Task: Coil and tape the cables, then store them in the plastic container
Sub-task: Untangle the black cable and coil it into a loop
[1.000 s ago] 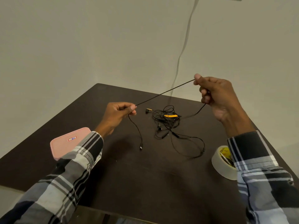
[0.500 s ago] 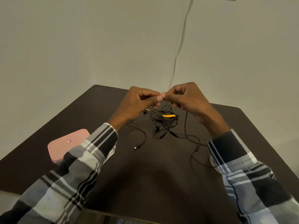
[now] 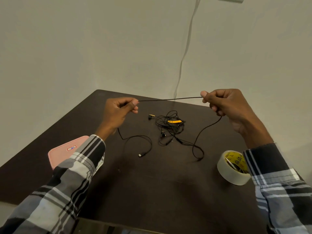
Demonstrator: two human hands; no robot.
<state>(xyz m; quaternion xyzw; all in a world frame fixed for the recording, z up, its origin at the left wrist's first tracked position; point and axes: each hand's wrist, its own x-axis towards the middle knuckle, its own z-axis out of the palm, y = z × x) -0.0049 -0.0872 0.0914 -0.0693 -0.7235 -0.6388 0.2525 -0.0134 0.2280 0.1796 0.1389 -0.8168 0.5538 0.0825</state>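
Observation:
A thin black cable is stretched taut in the air between my two hands, above the dark table. My left hand pinches it at the left, and the loose end drops to a connector on the table. My right hand pinches it at the right, and the rest hangs down in a loop. A tangle of black earphone cables with a yellow-orange piece lies behind. The pink plastic container, lid on, sits at the left, partly hidden by my sleeve. A roll of clear tape stands at the right.
The table fills the lower view, with a pale wall close behind it. A white cord runs down the wall to the table's far edge. My plaid sleeves cover the near left and right corners.
Half a second ago my hands were together at the middle, pinching the cable. They have moved apart sideways and the length between them is now pulled straight.

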